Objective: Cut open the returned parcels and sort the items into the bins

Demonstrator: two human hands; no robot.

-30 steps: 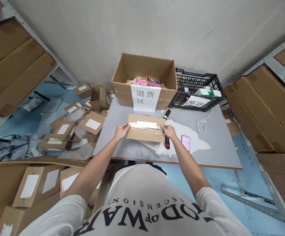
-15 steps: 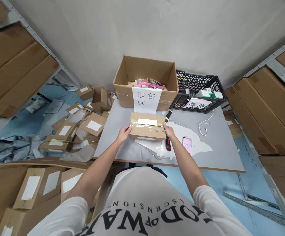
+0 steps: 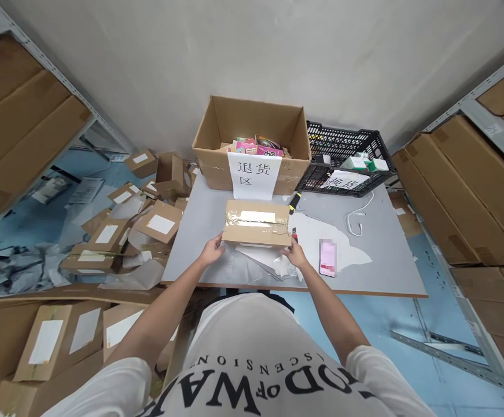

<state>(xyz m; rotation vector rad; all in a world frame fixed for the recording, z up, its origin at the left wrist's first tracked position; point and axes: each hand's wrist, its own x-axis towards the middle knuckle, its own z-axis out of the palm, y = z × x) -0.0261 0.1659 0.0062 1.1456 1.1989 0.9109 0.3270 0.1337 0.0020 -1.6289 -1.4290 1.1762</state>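
A flat brown cardboard box [image 3: 256, 229], taped along its top with a white label, lies on the grey table [image 3: 386, 260] in front of me. My left hand [image 3: 211, 253] is at the box's near left corner, fingertips against its edge. My right hand [image 3: 295, 256] is off the box at its near right corner, resting on white plastic wrap [image 3: 321, 231] and covering the handle of a utility knife [image 3: 295, 201]. The knife's yellow-black far end sticks out beyond the box. Whether my right hand grips the handle is hidden.
A pink phone [image 3: 327, 258] lies right of my right hand, with a white cable [image 3: 358, 217] beyond it. An open carton [image 3: 210, 168] with a paper sign and a black crate [image 3: 347, 142] stand at the back. Labelled boxes [image 3: 160, 223] litter the floor left; shelves flank both sides.
Both hands held the box's ends, turned it and set it flat. They have now slid back to its near corners, the right hand dropping onto the knife handle.
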